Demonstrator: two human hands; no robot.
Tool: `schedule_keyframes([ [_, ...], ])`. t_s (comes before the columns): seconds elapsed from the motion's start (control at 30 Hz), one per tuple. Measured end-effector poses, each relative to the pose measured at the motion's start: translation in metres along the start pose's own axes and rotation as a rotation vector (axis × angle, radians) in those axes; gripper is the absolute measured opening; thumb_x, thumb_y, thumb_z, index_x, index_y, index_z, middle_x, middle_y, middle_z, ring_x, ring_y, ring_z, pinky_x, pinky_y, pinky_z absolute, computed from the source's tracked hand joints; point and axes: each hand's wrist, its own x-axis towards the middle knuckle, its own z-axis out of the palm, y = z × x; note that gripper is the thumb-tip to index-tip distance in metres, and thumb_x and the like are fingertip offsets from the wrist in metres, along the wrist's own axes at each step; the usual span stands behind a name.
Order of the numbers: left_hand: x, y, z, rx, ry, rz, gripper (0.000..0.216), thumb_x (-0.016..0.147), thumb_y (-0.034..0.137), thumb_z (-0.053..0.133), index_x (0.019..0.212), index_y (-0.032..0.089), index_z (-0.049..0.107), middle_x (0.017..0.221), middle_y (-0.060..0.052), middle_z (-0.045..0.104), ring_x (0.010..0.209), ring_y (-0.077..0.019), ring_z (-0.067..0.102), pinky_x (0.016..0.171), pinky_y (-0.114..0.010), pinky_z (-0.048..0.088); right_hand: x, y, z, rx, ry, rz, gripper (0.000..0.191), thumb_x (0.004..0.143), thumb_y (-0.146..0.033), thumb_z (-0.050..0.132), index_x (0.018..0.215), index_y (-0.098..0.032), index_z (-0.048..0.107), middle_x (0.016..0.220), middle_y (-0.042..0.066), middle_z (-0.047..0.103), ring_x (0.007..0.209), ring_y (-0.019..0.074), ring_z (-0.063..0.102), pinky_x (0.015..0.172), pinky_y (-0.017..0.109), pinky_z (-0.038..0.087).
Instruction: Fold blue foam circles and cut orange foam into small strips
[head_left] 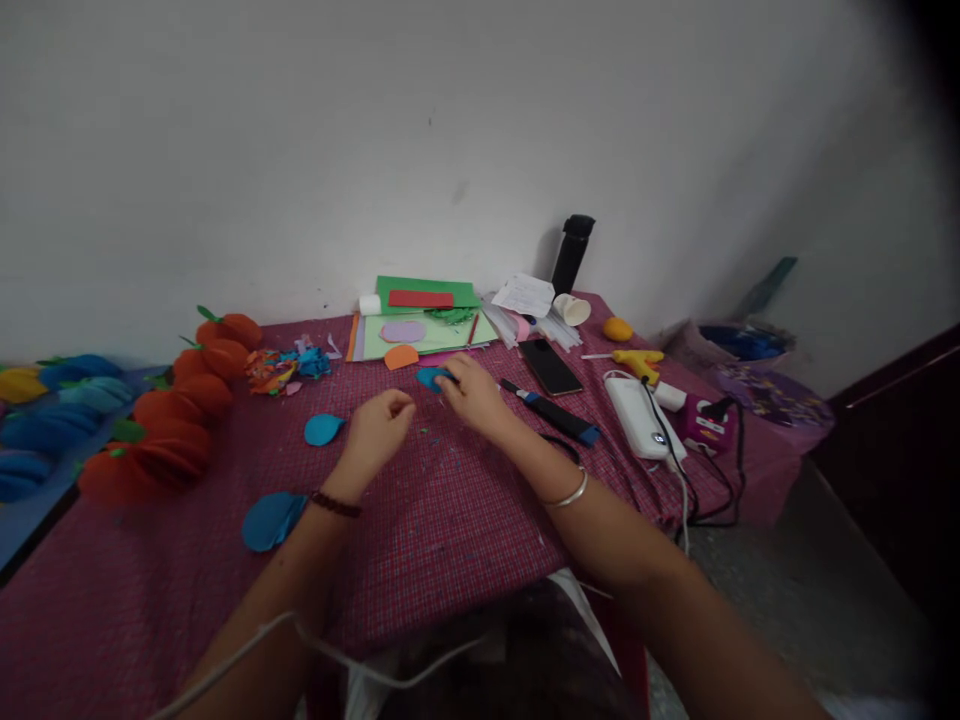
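My right hand [472, 398] is closed, its fingertips on a small blue felt or paper piece [430, 377] over the checked tablecloth. To its left, my left hand [379, 428] is curled with thumb and fingers together; whether anything is pinched there I cannot make out. A blue teardrop-shaped piece [322, 430] lies just left of the left hand. Nearer me, by my left wrist, sits a larger stack of blue rounded pieces [271, 522]. Tiny blue and green scraps lie between the hands. An orange half-round piece [401, 357] is beyond them.
Orange pumpkin-like crafts [180, 400] line the left, beside colourful scraps [289, 368]. Coloured sheets [427, 330] lie at the back. On the right are a dark cutter-like tool [559, 417], a phone [550, 366], a yellow glue gun [637, 360], a white power bank [643, 418] with cables, and a black bottle [571, 255].
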Motion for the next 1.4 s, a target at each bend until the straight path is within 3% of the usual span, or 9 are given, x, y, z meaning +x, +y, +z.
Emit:
schedule_keyframes([
  [0.1, 0.010, -0.011, -0.012, 0.138, 0.102, 0.054, 0.008, 0.067, 0.020, 0.063, 0.074, 0.021, 0.066, 0.077, -0.005, 0.067, 0.075, -0.0216, 0.059, 0.074, -0.033, 0.046, 0.006, -0.008, -0.012, -0.510, -0.162, -0.084, 0.017, 0.094, -0.023, 0.046, 0.098, -0.016, 0.060, 0.105, 0.011, 0.058, 0.093, 0.0224, 0.056, 0.083, 0.033, 0.041],
  [0.17, 0.012, -0.017, -0.013, 0.206, 0.103, 0.079, 0.012, 0.067, 0.017, 0.061, 0.077, 0.021, 0.066, 0.080, -0.006, 0.068, 0.079, -0.0231, 0.060, 0.079, -0.035, 0.045, 0.008, -0.011, -0.011, -0.658, -0.261, -0.100, 0.019, 0.095, -0.024, 0.045, 0.103, -0.016, 0.060, 0.106, 0.012, 0.059, 0.092, 0.0233, 0.058, 0.080, 0.033, 0.042],
  [0.33, 0.008, -0.028, 0.003, 0.298, -0.004, 0.129, 0.034, 0.058, 0.007, 0.059, 0.088, 0.020, 0.068, 0.091, -0.007, 0.070, 0.085, -0.0244, 0.063, 0.081, -0.035, 0.048, 0.004, 0.001, 0.006, -0.704, -0.421, -0.109, 0.016, 0.090, -0.017, 0.050, 0.101, -0.017, 0.061, 0.104, 0.012, 0.062, 0.087, 0.0234, 0.062, 0.074, 0.032, 0.045],
  [0.47, 0.007, -0.033, 0.015, 0.316, -0.054, 0.176, 0.041, 0.059, 0.005, 0.059, 0.096, 0.020, 0.068, 0.095, -0.009, 0.070, 0.088, -0.0248, 0.064, 0.081, -0.034, 0.049, 0.004, 0.011, 0.011, -0.715, -0.468, -0.113, 0.022, 0.086, -0.014, 0.054, 0.107, -0.015, 0.060, 0.108, 0.013, 0.062, 0.092, 0.0234, 0.063, 0.077, 0.031, 0.046],
  [0.8, 0.014, -0.034, 0.022, 0.328, 0.005, 0.246, 0.038, 0.067, 0.005, 0.051, 0.098, 0.019, 0.067, 0.094, -0.008, 0.070, 0.084, -0.0222, 0.064, 0.079, -0.034, 0.050, 0.002, 0.004, 0.013, -0.701, -0.402, -0.097, 0.024, 0.094, -0.020, 0.043, 0.115, -0.017, 0.055, 0.112, 0.012, 0.059, 0.095, 0.0232, 0.061, 0.079, 0.033, 0.045],
  [1.0, 0.012, -0.032, 0.027, 0.437, -0.078, 0.231, 0.045, 0.063, 0.000, 0.051, 0.101, 0.018, 0.067, 0.089, -0.007, 0.071, 0.084, -0.0227, 0.064, 0.079, -0.034, 0.051, 0.003, 0.016, 0.022, -0.676, -0.448, -0.070, 0.025, 0.089, -0.012, 0.048, 0.113, -0.012, 0.056, 0.110, 0.013, 0.061, 0.097, 0.0211, 0.061, 0.086, 0.032, 0.044],
  [1.13, 0.011, -0.024, 0.024, 0.548, -0.123, 0.195, 0.045, 0.069, 0.004, 0.051, 0.110, 0.016, 0.064, 0.099, -0.008, 0.071, 0.088, -0.0213, 0.064, 0.081, -0.032, 0.050, 0.005, 0.019, 0.022, -0.662, -0.455, -0.081, 0.024, 0.090, -0.012, 0.047, 0.111, -0.013, 0.057, 0.109, 0.012, 0.063, 0.100, 0.0210, 0.059, 0.088, 0.031, 0.043],
  [1.3, 0.001, -0.015, 0.011, 0.778, -0.087, 0.124, 0.040, 0.077, 0.016, 0.053, 0.116, 0.014, 0.062, 0.121, -0.017, 0.062, 0.115, -0.0337, 0.053, 0.097, -0.047, 0.040, 0.004, 0.022, 0.021, -0.662, -0.451, -0.080, 0.019, 0.088, -0.014, 0.049, 0.104, -0.013, 0.060, 0.105, 0.012, 0.064, 0.098, 0.0226, 0.060, 0.085, 0.031, 0.043],
  [1.4, -0.008, -0.014, 0.014, 0.870, -0.111, 0.109, 0.041, 0.085, 0.029, 0.049, 0.123, 0.017, 0.059, 0.135, -0.017, 0.054, 0.124, -0.0372, 0.044, 0.101, -0.056, 0.033, 0.003, 0.025, 0.022, -0.656, -0.450, -0.085, 0.017, 0.089, -0.015, 0.049, 0.102, -0.013, 0.059, 0.103, 0.013, 0.064, 0.094, 0.0225, 0.060, 0.082, 0.031, 0.044],
])
